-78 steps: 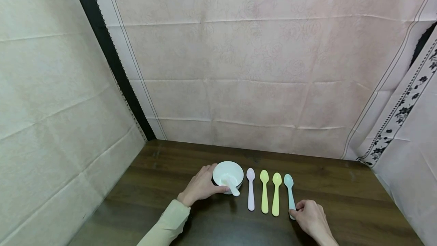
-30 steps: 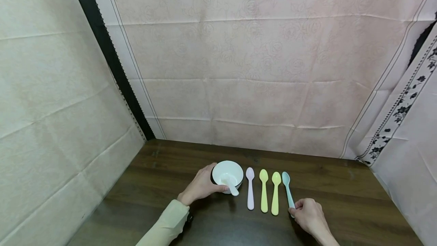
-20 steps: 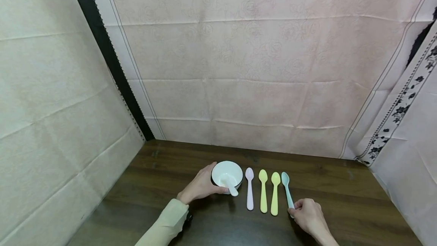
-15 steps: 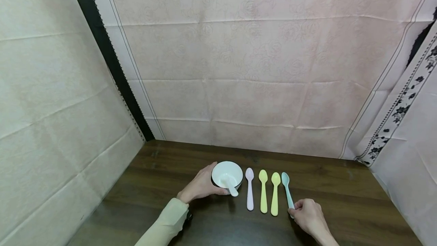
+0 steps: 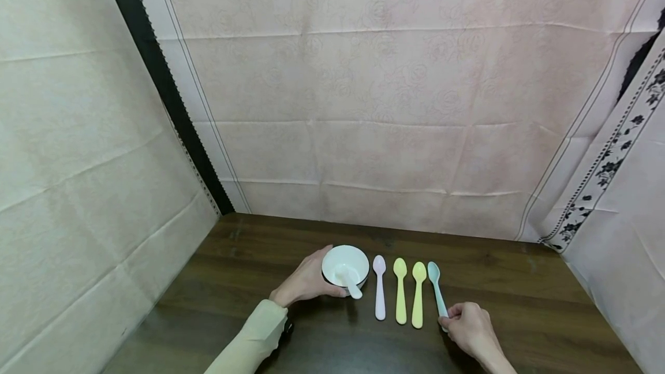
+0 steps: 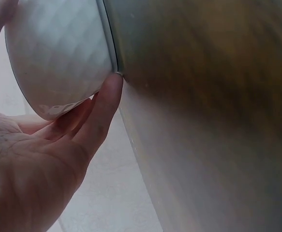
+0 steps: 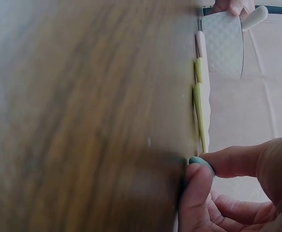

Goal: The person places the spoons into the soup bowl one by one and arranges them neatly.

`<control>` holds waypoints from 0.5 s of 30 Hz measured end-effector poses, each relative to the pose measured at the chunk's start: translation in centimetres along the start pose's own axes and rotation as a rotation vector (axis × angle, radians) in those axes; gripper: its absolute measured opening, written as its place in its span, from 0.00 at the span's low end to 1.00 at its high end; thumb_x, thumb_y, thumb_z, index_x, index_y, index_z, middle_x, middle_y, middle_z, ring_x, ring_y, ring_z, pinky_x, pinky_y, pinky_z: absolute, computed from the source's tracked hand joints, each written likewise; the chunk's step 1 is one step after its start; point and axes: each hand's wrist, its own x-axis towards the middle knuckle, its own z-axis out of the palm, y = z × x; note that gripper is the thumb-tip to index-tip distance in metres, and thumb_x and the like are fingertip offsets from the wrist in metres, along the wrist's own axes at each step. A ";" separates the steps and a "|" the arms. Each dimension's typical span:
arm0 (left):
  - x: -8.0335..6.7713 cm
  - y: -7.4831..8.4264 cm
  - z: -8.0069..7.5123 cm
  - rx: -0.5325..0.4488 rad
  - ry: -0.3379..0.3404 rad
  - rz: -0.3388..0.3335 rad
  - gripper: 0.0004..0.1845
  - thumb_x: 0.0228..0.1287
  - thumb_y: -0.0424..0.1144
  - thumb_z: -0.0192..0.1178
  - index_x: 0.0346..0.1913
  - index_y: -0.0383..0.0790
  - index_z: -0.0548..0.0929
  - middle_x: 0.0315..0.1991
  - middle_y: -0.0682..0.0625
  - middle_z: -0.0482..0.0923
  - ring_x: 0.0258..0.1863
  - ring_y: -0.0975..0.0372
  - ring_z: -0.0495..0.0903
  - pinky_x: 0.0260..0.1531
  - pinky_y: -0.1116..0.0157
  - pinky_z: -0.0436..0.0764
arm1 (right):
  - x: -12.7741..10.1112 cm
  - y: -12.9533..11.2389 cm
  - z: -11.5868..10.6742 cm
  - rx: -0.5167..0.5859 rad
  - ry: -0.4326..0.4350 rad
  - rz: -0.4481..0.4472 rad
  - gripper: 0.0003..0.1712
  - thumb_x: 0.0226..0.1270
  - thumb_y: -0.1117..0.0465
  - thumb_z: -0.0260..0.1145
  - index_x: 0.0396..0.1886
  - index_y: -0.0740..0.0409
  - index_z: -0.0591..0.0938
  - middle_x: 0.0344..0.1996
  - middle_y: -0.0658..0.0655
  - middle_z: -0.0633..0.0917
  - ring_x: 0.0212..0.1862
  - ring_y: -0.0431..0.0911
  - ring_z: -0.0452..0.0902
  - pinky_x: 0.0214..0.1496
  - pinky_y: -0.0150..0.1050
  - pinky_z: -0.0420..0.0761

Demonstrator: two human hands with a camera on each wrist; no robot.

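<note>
Right hand: my right hand (image 5: pixel 470 329) sits at the near right of the table (image 5: pixel 519 305), thumb and forefinger pinching the handle end of the teal spoon (image 5: pixel 437 295); the right wrist view shows the tip of the handle (image 7: pixel 199 161) caught between the two fingertips.
Teal spoon: lies flat on the table, rightmost in the row; its long axis runs from me toward the back wall, bowl end pointing away and leaning a little left, handle end nearest me, in my grip.
Left hand: my left hand (image 5: pixel 303 281) curls round the left side of the white bowl (image 5: pixel 345 264); in the left wrist view my fingers (image 6: pixel 99 113) press against its rounded outer wall (image 6: pixel 58 53).
White bowl: stands upright on the table, left of the spoon row, just beside the pink spoon.
White spoon: the white spoon (image 5: pixel 350 283) rests in the bowl, handle sticking out over the near right rim.
Pink spoon: the pink spoon (image 5: pixel 380 293) lies flat, bowl end away from me, first in the row.
Green spoon: the green spoon (image 5: pixel 400 296) lies parallel, just right of the pink one.
Yellow spoon: the yellow spoon (image 5: pixel 418 299) lies parallel, between the green and the teal.
Sleeve: a pale sleeve (image 5: pixel 249 342) covers my left forearm.
</note>
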 end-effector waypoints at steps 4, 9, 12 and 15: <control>0.1 0.0 0.0 -0.020 -0.001 0.025 0.52 0.45 0.52 0.91 0.72 0.39 0.76 0.61 0.43 0.85 0.60 0.51 0.84 0.61 0.45 0.83 | -0.1 0.0 0.0 0.038 -0.010 0.005 0.08 0.66 0.62 0.76 0.30 0.59 0.86 0.19 0.48 0.86 0.27 0.41 0.81 0.34 0.38 0.74; 0.1 0.0 0.0 0.026 0.006 0.008 0.52 0.44 0.53 0.90 0.72 0.39 0.75 0.60 0.45 0.85 0.59 0.52 0.84 0.60 0.50 0.82 | -0.2 -0.1 0.0 0.064 -0.008 0.005 0.07 0.66 0.62 0.76 0.30 0.59 0.87 0.19 0.48 0.86 0.26 0.41 0.81 0.31 0.36 0.74; 0.1 0.0 -0.1 0.048 0.008 0.001 0.52 0.44 0.54 0.90 0.72 0.40 0.75 0.59 0.46 0.85 0.59 0.54 0.84 0.59 0.52 0.82 | -0.1 -0.1 0.0 0.078 -0.012 0.007 0.07 0.67 0.63 0.76 0.30 0.60 0.87 0.19 0.49 0.86 0.26 0.41 0.81 0.29 0.35 0.73; 0.1 0.0 0.0 0.041 0.007 0.005 0.51 0.44 0.54 0.90 0.71 0.40 0.76 0.59 0.46 0.85 0.58 0.54 0.84 0.59 0.52 0.82 | -0.2 0.0 0.0 0.089 -0.019 0.012 0.06 0.67 0.63 0.75 0.31 0.60 0.87 0.19 0.49 0.86 0.26 0.41 0.82 0.29 0.35 0.74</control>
